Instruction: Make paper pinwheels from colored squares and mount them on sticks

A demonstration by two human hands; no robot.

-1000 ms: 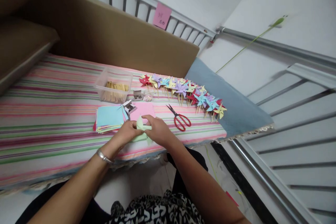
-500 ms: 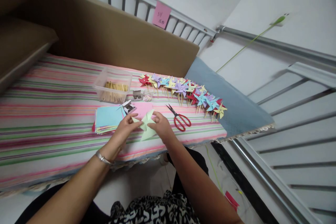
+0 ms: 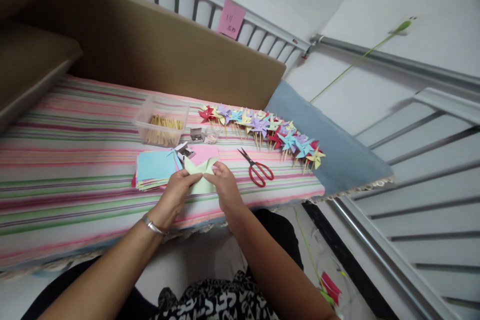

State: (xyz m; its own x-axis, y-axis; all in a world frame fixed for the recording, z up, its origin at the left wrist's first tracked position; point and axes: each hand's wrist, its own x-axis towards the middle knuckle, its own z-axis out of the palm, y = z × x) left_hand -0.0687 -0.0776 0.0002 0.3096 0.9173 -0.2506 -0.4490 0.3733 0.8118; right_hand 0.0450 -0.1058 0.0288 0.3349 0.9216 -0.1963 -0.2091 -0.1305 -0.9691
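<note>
Between my two hands is a pale green paper pinwheel (image 3: 202,187), its corners curled toward the middle. My left hand (image 3: 179,189) pinches it from the left, thumb at the centre. From the other side my right hand (image 3: 224,185) grips it, its thumb meeting the left one. Just behind lies a pink paper sheet (image 3: 204,153). A small open box of metal pins (image 3: 185,151) sits beside a stack of coloured paper squares (image 3: 154,169), light blue on top. Red-handled scissors (image 3: 256,167) lie to the right of my hands.
A clear plastic tub (image 3: 160,122) holds wooden sticks. Several finished pinwheels (image 3: 259,124) on sticks stand along the back right. Another small box (image 3: 196,134) and a clear container (image 3: 211,135) stand near the tub. A cardboard panel (image 3: 168,55) rises behind the striped cloth (image 3: 75,170).
The pinwheel has turned in my hands, and its lower part now shows as a broad, flat area. My thumbs have come together at its centre; my right hand has shifted slightly.
</note>
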